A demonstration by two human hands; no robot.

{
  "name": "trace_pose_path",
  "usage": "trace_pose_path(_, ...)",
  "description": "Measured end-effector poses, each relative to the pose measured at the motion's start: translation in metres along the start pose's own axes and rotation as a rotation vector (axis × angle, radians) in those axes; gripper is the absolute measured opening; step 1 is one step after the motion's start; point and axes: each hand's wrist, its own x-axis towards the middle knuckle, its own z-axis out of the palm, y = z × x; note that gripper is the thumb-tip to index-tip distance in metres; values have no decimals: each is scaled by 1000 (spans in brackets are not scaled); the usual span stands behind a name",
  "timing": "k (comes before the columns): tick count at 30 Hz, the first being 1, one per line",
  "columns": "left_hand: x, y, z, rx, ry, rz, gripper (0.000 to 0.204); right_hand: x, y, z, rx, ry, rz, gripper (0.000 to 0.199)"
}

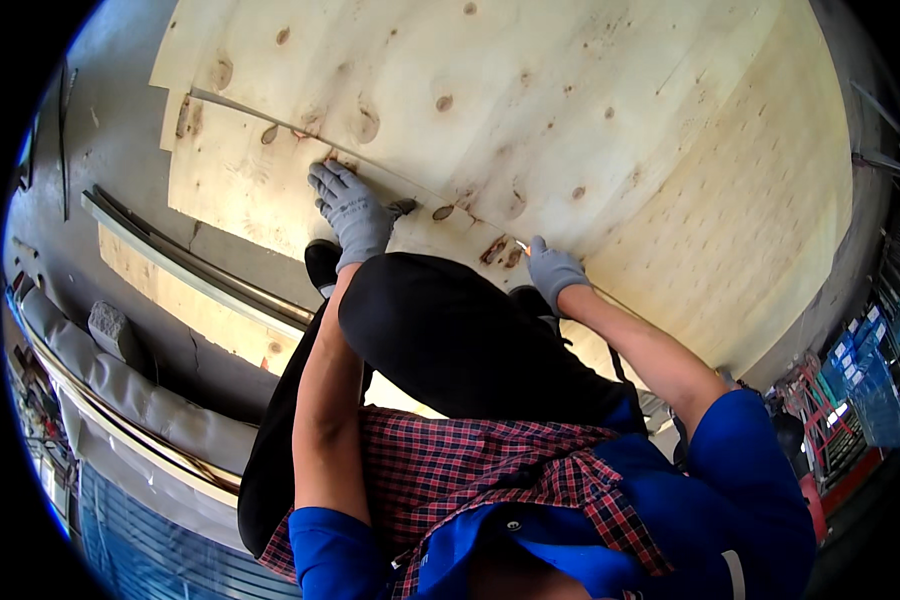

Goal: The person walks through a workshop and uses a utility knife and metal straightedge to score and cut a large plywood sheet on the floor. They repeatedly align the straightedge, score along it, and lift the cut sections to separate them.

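A large sheet of pale, knotty plywood (650,150) lies on the floor before me. A long cut line runs across it slantwise, with a narrower plywood strip (230,175) on my side; the gap is widest at the far left end. My left hand (355,212), in a grey glove, rests flat on the strip with its fingers stretched toward the line. My right hand (554,271), gloved alike, is closed around what looks like a utility knife (522,246). Its pale tip and a bit of orange show at the line; the fingers hide the rest.
Long metal profiles (195,262) lie to the left over another plywood piece (185,300). Beyond them are a concrete block (115,332) and a grey padded roll (160,395). Racks with blue-wrapped goods (860,355) stand at the right. My knee rises between my arms.
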Motion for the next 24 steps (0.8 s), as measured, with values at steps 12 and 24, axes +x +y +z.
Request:
trace_pose_path(12,0,7,-13,94,-180,-86,141,0,-7,-1,-24,12,-22,32)
trace_pose_path(24,7,9,-14,-27,-85,-62,138,4,-14,-7,-18,-1,49,29)
